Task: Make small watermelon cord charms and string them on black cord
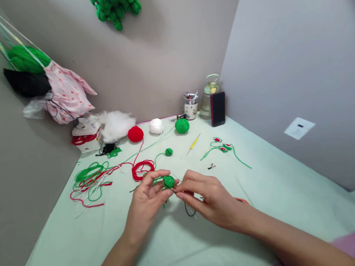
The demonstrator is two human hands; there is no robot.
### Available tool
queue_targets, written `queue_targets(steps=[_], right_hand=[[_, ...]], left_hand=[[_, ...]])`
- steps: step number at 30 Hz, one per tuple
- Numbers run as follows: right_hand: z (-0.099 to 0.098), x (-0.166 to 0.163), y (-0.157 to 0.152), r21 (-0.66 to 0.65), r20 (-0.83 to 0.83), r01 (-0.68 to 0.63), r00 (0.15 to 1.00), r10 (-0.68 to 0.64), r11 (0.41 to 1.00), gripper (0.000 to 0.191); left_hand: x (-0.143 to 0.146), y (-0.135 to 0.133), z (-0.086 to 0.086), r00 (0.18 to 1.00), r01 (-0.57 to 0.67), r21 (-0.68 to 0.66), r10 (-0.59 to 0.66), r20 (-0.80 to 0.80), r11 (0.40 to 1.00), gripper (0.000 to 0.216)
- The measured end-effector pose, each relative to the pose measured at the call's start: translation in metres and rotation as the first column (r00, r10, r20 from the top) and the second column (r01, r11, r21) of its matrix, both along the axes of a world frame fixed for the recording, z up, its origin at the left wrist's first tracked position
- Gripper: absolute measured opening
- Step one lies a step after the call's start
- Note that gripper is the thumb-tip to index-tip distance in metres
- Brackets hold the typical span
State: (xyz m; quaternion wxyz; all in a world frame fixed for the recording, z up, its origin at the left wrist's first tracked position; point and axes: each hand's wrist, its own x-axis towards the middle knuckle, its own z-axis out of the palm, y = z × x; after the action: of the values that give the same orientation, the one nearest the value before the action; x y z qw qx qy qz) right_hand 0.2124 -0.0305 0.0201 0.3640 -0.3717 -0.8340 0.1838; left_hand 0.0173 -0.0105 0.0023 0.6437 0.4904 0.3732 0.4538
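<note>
My left hand (148, 197) is closed around a small green crocheted ball (169, 181), pinching it between thumb and fingers above the pale green table (265, 183). My right hand (207, 195) pinches a thin black thread (188, 210) right beside the ball; the thread loops down below my fingers. Whether a needle is in the pinch I cannot make out.
Tangled red and green yarn (90, 182) and a red coil (142, 169) lie at the left. Red (135, 133), white (156, 126) and green (182, 125) yarn balls, stuffing (115, 124), a cup of tools (190, 106), a bottle (209, 96), a phone (218, 109), a yellow hook (194, 143) and crocheted pieces (221, 147) sit behind.
</note>
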Motion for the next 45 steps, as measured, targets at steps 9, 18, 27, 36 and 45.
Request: queue_targets(steps=[9, 18, 27, 36, 45], right_hand=[[0.001, -0.001, 0.0, 0.012, -0.028, 0.034, 0.999, -0.034, 0.999, 0.017], [0.0, -0.002, 0.0, -0.02, -0.113, 0.062, 0.991, -0.064, 0.998, 0.015], [0.004, -0.001, -0.004, 0.032, 0.006, -0.038, 0.999, 0.038, 0.999, 0.021], [0.007, -0.002, -0.004, -0.186, -0.196, 0.107, 0.97, -0.143, 0.977, 0.012], [0.006, -0.005, -0.003, -0.117, -0.184, 0.135, 0.971, -0.155, 0.984, 0.015]], left_hand=[[0.0, -0.002, -0.003, 0.999, -0.045, 0.074, 0.046, -0.007, 0.996, 0.03], [0.001, -0.002, 0.002, 0.997, -0.039, 0.041, 0.041, -0.059, 0.998, 0.032], [0.0, -0.001, -0.004, 0.983, -0.156, 0.068, 0.162, -0.088, 0.985, 0.028], [0.0, 0.002, -0.004, 0.98, -0.193, -0.007, 0.193, 0.047, 0.981, 0.027], [0.001, 0.002, -0.004, 0.979, -0.19, -0.003, 0.19, 0.069, 0.982, 0.027]])
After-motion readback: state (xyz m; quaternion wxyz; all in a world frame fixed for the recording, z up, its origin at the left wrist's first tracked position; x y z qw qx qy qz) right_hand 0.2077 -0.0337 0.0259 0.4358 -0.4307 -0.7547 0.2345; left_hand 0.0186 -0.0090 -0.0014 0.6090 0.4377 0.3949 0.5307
